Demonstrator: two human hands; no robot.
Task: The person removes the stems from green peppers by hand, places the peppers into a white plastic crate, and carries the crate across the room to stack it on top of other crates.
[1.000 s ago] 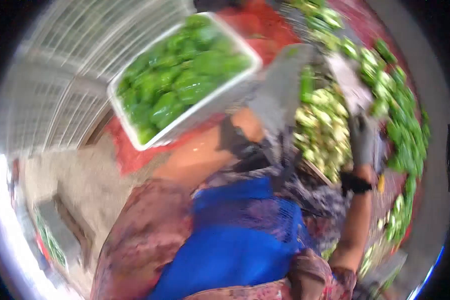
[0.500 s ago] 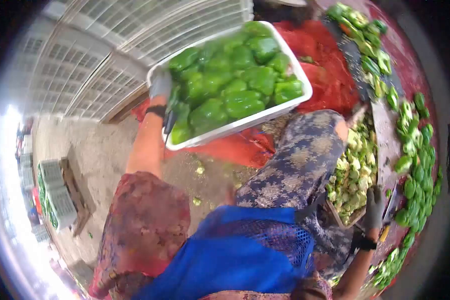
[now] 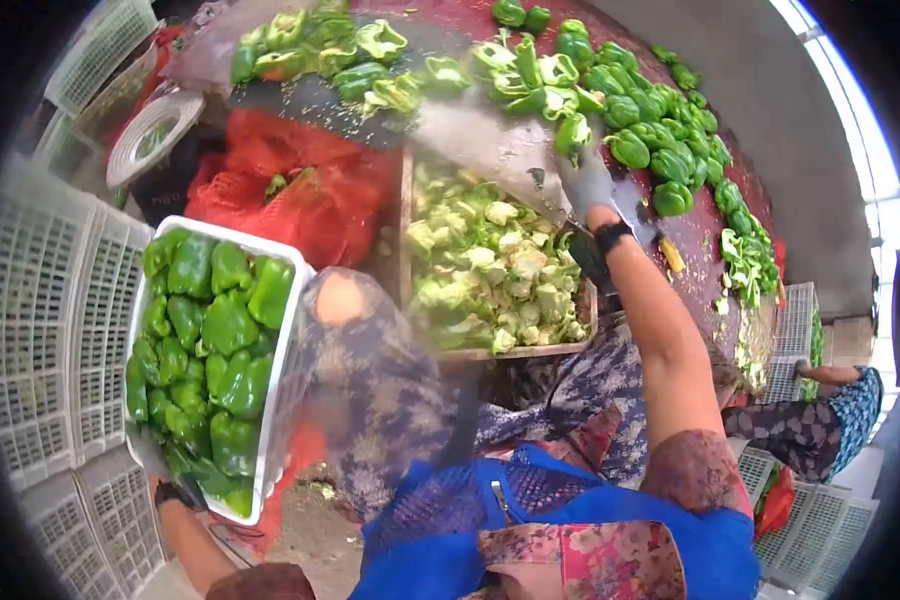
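At the lower left, my gloved left hand (image 3: 150,455) grips the near corner of a white plastic crate (image 3: 295,330), its fingers partly hidden by the rim. Whole green bell peppers (image 3: 230,325) fill the crate. My gloved right hand (image 3: 592,185) is stretched out over the dark red table, its fingers closed at a green bell pepper (image 3: 573,135); part of the grip is hidden. Beside that hand lies a knife with a yellow handle (image 3: 671,254). Below it, a wooden-edged bin (image 3: 515,352) holds pale green pepper cores and scraps (image 3: 500,250).
Cut pepper shells (image 3: 530,75) and whole peppers (image 3: 660,120) lie along the table (image 3: 710,240). Stacked white crates (image 3: 30,330) stand at left, with red mesh sacks (image 3: 290,190) and a tape roll (image 3: 155,135) nearby. Another person (image 3: 820,420) works at far right.
The view has swung right toward the table. My right hand has moved from the bin's edge to a pepper on the table. My left hand remains on the pepper crate.
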